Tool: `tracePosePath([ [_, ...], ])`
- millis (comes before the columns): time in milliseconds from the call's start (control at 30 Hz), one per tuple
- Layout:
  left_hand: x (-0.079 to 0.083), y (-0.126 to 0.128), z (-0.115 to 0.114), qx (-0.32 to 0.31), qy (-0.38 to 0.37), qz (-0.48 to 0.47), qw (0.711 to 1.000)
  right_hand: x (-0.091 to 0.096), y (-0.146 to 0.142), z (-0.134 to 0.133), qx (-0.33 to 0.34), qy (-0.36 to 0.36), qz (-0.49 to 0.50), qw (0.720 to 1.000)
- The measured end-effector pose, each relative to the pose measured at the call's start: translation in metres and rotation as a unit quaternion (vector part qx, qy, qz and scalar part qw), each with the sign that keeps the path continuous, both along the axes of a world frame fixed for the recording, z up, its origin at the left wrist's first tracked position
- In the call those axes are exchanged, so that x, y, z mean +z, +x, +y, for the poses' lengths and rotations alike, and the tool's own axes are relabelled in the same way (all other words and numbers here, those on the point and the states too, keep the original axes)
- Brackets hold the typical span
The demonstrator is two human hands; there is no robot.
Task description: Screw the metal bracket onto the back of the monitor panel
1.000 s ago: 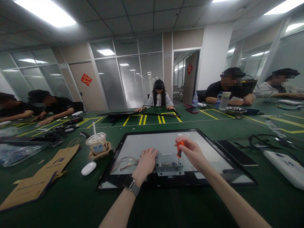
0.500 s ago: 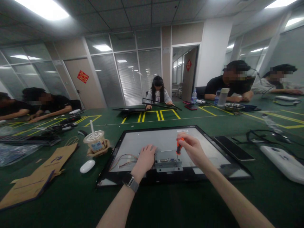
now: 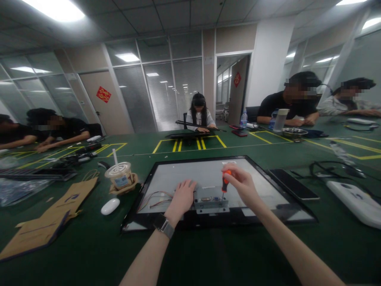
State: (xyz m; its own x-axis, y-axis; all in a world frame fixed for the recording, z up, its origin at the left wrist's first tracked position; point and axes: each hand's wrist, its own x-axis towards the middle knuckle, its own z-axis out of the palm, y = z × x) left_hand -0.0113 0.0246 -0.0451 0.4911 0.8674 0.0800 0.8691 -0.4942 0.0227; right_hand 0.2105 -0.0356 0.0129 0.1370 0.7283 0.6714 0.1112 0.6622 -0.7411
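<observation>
A flat display panel (image 3: 172, 172) with a black frame lies back side up in front of me. On its near edge sits a metal bracket (image 3: 205, 207) with connector ports. My right hand (image 3: 242, 182) is closed on an orange and black screwdriver (image 3: 225, 182), which stands nearly upright with its tip at the right end of the bracket. My left hand (image 3: 185, 195) rests flat with fingers stretched out, touching the bracket's left side. Thin wires (image 3: 157, 195) run over the panel to the left of that hand. The screw under the tip is too small to make out.
Left of the panel are a drink cup (image 3: 120, 176) in a cardboard holder, a white oval case (image 3: 110, 206) and a paper bag (image 3: 64, 206). To the right lie a black phone (image 3: 293, 184), a white device (image 3: 354, 200) and cables. Several people sit around the green table.
My hands and the screwdriver stay almost in place at the bracket. Across the table, a person's hands and the dark panel there have shifted to the right.
</observation>
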Motion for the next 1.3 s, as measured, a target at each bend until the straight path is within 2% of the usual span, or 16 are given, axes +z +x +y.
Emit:
tracePosePath([
  [333,-0.0022,-0.0014,0.0013,-0.005,0.004,-0.002,1.000,-0.0035,0.0038,-0.0008,0.046,-0.042,-0.020,0.998],
  [700,-0.0052,-0.0015,0.0037,-0.011,0.010,0.004,1.000,-0.0008,0.0042,0.0001,0.036,-0.012,-0.039,0.999],
  [933,-0.0059,-0.0021,0.0038,-0.010,0.018,0.005,1.000,-0.0024,0.0031,-0.0008,0.087,-0.042,-0.031,0.995],
  [1167,-0.0087,-0.0022,0.0059,-0.011,0.015,0.016,1.000,-0.0024,0.0019,0.0014,0.043,-0.010,-0.087,0.995],
  [1300,-0.0066,-0.0021,0.0036,-0.009,0.019,0.010,1.000,-0.0047,0.0014,0.0013,0.058,-0.031,-0.080,0.995],
])
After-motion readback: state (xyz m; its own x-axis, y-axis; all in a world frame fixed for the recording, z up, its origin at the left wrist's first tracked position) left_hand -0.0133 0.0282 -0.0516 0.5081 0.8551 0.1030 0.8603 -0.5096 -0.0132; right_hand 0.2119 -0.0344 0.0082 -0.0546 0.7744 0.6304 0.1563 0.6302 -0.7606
